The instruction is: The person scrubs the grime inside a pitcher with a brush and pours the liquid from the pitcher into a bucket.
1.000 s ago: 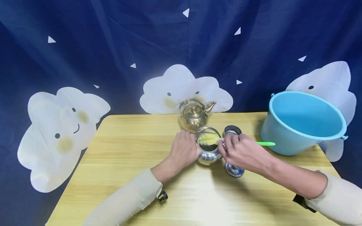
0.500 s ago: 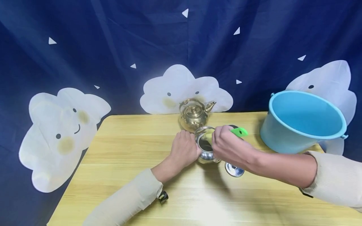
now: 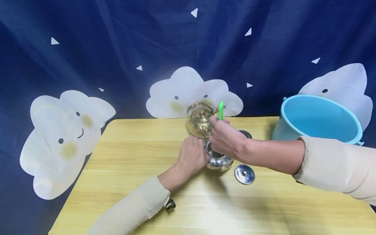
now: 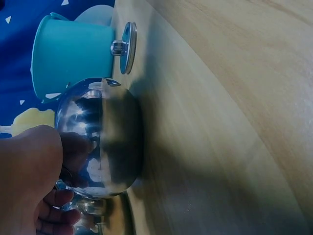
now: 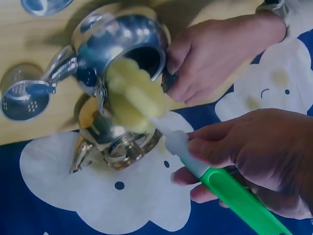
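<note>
My left hand grips the silver teapot at the left of its round mouth, fingers curled behind and thumb along its side. The teapot stands lidless on the table. My right hand holds a sponge brush by its green handle, which points up in the head view. Its yellow sponge head overlaps the teapot's mouth in the right wrist view. In the left wrist view, the sponge shows above the teapot's top. A metal lid lies to the teapot's right.
A gold teapot stands just behind the silver one. A perforated metal strainer lies on its side near the spout, mostly hidden in the head view. At the back right stands a blue bucket. Behind the wooden table hangs a dark blue curtain.
The right hand has moved left and up over the silver teapot, turning the brush from lying level to handle upward. The left hand keeps its grip.
</note>
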Demonstrator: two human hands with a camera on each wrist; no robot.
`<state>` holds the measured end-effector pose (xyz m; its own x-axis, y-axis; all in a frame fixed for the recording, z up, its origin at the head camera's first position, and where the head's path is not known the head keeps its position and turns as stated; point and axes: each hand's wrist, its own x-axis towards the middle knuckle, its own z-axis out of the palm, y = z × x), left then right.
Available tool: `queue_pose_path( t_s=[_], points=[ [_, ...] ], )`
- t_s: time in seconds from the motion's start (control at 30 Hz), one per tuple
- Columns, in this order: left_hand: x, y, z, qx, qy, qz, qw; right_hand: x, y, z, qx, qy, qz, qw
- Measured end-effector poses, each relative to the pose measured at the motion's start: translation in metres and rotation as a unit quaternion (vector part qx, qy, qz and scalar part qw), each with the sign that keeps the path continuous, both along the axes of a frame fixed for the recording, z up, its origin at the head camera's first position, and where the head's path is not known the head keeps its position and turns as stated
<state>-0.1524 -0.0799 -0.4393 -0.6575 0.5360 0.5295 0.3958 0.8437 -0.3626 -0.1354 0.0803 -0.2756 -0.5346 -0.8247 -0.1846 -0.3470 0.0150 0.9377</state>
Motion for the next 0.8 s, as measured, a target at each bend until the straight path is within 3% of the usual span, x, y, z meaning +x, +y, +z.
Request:
queue_pose_path(
  t_s=[0.23, 0.5, 0.67, 0.8],
  points=[
    [0.0, -0.001, -0.001, 0.051, 0.04, -0.037, 0.9973, -0.012, -0.004, 0.009, 0.02, -0.069, 0.002, 0.997],
    [0.002, 0.0, 0.0, 0.011, -0.004, 0.014, 0.9998, -0.03, 0.005, 0.016, -0.07, -0.141, 0.001, 0.988],
    [0.002, 0.002, 0.0, 0.007, -0.025, 0.022, 0.9994, -0.042, 0.012, 0.02, -0.105, -0.216, -0.026, 0.97],
    [0.001, 0.003, -0.001, -0.002, -0.022, 0.025, 0.9994, -0.054, 0.018, 0.022, -0.128, -0.288, -0.084, 0.945]
  ],
)
